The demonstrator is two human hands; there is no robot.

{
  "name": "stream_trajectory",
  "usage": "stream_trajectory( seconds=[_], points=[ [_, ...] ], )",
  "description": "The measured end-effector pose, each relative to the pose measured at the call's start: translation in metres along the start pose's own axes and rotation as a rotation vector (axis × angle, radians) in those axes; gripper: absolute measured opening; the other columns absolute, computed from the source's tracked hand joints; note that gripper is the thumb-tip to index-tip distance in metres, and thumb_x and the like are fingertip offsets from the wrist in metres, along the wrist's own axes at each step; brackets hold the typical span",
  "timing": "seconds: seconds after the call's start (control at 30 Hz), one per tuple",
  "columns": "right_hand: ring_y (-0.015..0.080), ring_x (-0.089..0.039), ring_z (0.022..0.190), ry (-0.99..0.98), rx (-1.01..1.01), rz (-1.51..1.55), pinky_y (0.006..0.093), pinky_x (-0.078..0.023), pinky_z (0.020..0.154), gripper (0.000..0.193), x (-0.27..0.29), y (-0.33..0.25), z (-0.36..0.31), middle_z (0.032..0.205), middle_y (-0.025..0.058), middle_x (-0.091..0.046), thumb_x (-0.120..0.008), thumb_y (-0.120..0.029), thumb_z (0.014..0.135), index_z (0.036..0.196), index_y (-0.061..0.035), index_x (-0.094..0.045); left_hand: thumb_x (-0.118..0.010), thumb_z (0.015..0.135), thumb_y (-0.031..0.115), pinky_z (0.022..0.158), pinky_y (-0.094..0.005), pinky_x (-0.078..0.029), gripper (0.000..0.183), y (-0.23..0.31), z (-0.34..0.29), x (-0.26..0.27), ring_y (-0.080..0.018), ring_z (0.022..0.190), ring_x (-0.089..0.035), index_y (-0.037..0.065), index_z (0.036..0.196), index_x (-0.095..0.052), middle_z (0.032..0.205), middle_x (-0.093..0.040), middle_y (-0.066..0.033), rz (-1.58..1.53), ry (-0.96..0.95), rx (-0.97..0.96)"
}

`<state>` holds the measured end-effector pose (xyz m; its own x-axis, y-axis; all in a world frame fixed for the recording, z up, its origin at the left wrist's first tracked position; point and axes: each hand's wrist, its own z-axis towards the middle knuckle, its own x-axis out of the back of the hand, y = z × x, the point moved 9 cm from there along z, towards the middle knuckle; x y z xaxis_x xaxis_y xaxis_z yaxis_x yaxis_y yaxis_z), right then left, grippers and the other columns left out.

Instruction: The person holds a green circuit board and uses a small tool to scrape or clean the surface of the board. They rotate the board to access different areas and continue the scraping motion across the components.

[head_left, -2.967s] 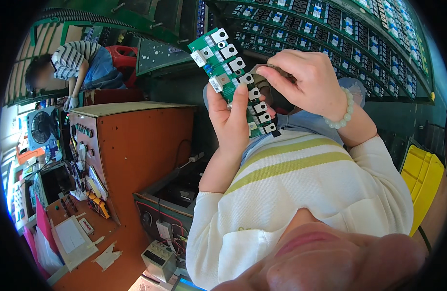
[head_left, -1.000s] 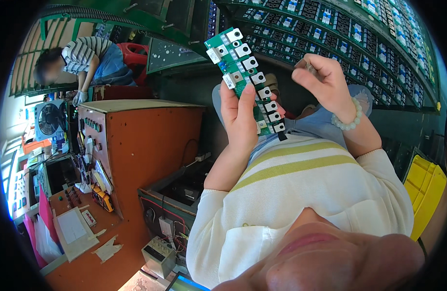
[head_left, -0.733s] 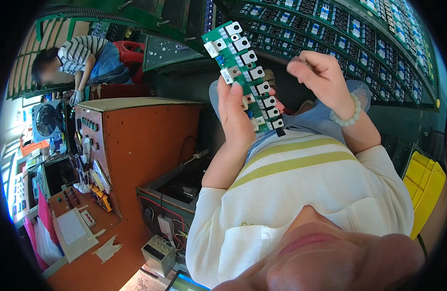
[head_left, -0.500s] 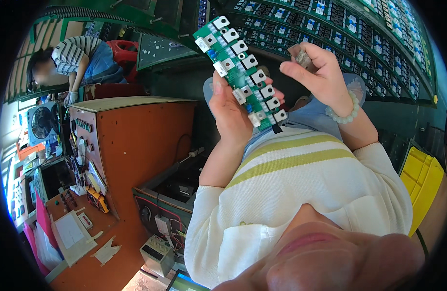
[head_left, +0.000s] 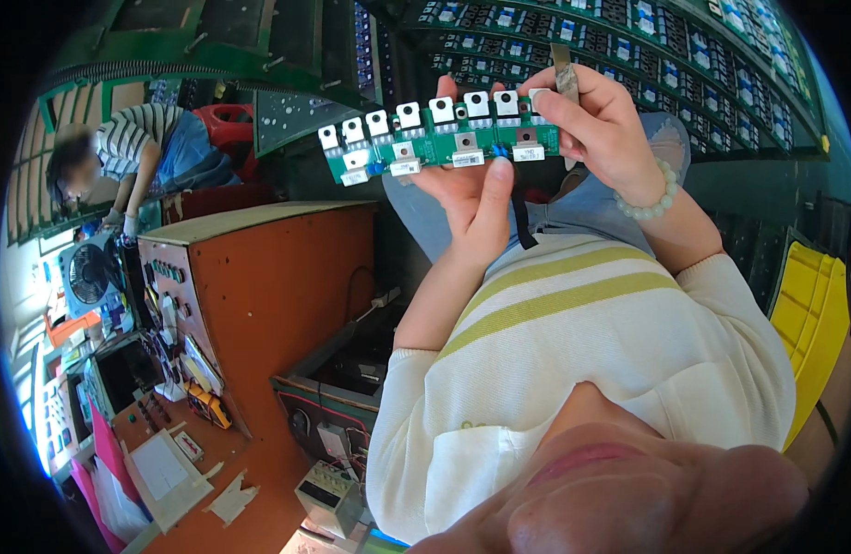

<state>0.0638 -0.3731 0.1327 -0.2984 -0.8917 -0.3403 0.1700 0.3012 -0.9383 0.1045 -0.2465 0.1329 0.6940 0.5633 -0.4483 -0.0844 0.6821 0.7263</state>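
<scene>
My left hand (head_left: 471, 203) grips a long green circuit board (head_left: 437, 146) from below, thumb on its near edge and fingers behind it. A row of white, square-tabbed components with round holes stands along the far edge. Larger white blocks and small blue parts sit along the near side. At the board's right end, my right hand (head_left: 603, 125) is closed round a narrow, flat metal strip (head_left: 563, 63) with a wrapped-looking middle. My right thumb overlaps the last white-tabbed component; whether it presses on it is hard to tell.
Beyond my hands stands a green rack (head_left: 670, 60) filled with similar boards. To the left are a brown wooden cabinet (head_left: 287, 277) and a bench with a yellow meter (head_left: 208, 404). Another person (head_left: 134, 138) sits bent over at far left. A yellow plastic piece (head_left: 808, 323) is at right.
The board has turned from steeply slanted to nearly level across my view. My right hand has moved left and down to the board's right end, still with the metal strip.
</scene>
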Motion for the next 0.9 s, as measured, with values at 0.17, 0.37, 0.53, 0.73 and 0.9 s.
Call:
stream_trajectory(
  seconds=[0.17,0.37,0.53,0.73,0.9],
  points=[
    [-0.0001,-0.044,0.049,-0.002,0.089,-0.074,0.016,-0.031,0.041,0.019,-0.002,-0.009,-0.001,0.066,-0.0033,-0.057,-0.059,-0.017,0.091,0.102,-0.0021,-0.064,-0.044,0.089,-0.005,0.103,-0.0467,-0.035,0.079,-0.003,-0.007,0.003,-0.0273,0.132,-0.031,0.029,0.143,0.002,0.153,-0.006,-0.0122,0.044,0.049,0.02],
    [-0.001,-0.04,0.05,-0.061,0.017,0.064,0.016,-0.03,0.043,0.026,-0.013,0.005,0.002,0.07,-0.0031,-0.057,-0.05,-0.022,0.096,0.108,-0.0014,-0.061,-0.043,0.092,-0.003,0.093,-0.0368,-0.044,0.073,0.004,-0.013,0.0,-0.0261,0.129,-0.036,0.024,0.143,0.001,0.153,-0.008,-0.0127,0.085,0.169,-0.02],
    [0.0009,-0.046,0.052,-0.059,0.033,0.117,0.0171,-0.033,0.043,0.03,-0.01,0.009,0.001,0.077,0.0014,-0.062,-0.048,-0.026,0.097,0.108,-0.0006,-0.059,-0.046,0.092,0.0,0.089,-0.0343,-0.045,0.074,0.004,-0.015,0.002,-0.0223,0.121,-0.043,0.024,0.144,0.002,0.153,-0.01,-0.011,0.118,0.222,-0.048],
    [0.0031,-0.05,0.06,-0.096,-0.018,0.354,0.0188,-0.036,0.047,0.033,-0.013,0.01,0.001,0.086,0.0043,-0.064,-0.042,-0.025,0.098,0.11,0.0022,-0.057,-0.046,0.091,0.0,0.09,-0.0359,-0.045,0.076,0.005,-0.016,0.002,-0.0233,0.123,-0.042,0.024,0.144,0.004,0.153,-0.01,-0.0113,0.15,0.201,-0.037],
    [0.0028,-0.052,0.064,-0.14,0.061,0.142,0.018,-0.036,0.048,0.027,-0.01,0.005,-0.002,0.089,0.0037,-0.064,-0.049,-0.018,0.094,0.112,0.0011,-0.056,-0.046,0.091,-0.001,0.089,-0.0334,-0.045,0.075,0.008,-0.015,-0.004,-0.0226,0.122,-0.043,0.023,0.144,0.002,0.152,-0.011,-0.0127,0.096,0.236,-0.054]
  ],
)
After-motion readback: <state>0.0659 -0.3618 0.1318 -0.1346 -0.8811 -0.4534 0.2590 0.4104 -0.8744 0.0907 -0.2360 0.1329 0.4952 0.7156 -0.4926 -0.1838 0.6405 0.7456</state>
